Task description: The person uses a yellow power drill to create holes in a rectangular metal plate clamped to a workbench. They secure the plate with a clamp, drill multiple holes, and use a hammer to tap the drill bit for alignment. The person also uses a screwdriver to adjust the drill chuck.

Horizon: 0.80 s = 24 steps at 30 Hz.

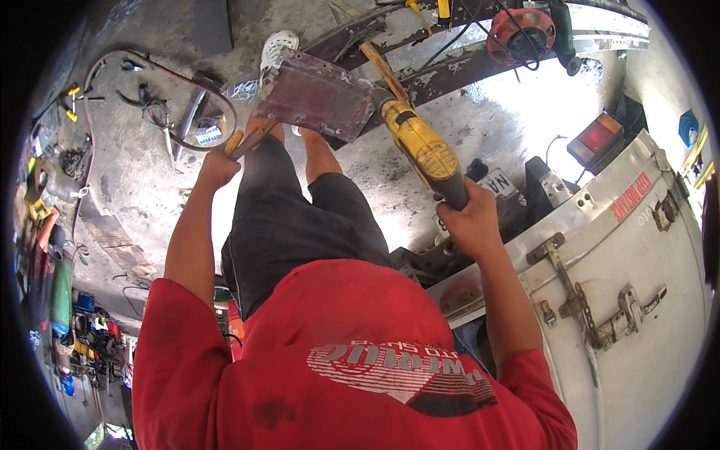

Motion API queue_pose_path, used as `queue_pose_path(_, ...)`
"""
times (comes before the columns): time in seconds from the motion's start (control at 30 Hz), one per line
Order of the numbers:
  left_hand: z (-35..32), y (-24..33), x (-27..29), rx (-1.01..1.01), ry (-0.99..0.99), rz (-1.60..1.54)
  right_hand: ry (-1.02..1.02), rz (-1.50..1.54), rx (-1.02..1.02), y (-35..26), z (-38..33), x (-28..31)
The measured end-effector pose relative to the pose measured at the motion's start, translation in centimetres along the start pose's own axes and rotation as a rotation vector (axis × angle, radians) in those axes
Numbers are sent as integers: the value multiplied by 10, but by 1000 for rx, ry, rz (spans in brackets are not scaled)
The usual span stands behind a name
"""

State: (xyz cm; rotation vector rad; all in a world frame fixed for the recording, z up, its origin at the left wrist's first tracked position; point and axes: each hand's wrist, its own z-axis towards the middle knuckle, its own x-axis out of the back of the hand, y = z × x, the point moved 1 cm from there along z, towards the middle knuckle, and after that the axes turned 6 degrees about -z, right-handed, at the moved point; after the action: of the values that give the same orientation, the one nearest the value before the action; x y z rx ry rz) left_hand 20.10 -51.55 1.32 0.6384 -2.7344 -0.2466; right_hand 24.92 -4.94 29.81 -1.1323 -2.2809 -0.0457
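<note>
My left hand (217,167) is closed around an orange-brown handle (251,139), which looks like a tool's grip. Its far end reaches the near left corner of a flat maroon metal plate (315,97) with worn edges. My right hand (472,217) is wrapped round the black rear grip of a yellow and black power tool (427,142). The tool's front end points away from me, toward the plate's right edge. Whether it touches the plate, and what bit or disc it carries, I cannot tell.
Beyond the plate, a long dark metal beam (450,67) with peeling paint crosses the view; a red round device (521,36) rests on it. At right stand a white vehicle panel (615,247) with latches and a tail light (596,142). A hose (88,150) and tools lie left.
</note>
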Motion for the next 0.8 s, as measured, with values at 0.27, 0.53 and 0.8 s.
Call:
queue_pose_path(0.27, 5, -11, -7, 42, -1, 50, -7, -34, 34, 10, 5, -8)
queue_pose_path(0.53, 0, -6, -7, 43, 6, 17, -6, 1, -31, 9, 7, -10)
queue_pose_path(0.8, 11, -20, -14, 66, 17, 48, 1, -103, -20, -12, 14, 1)
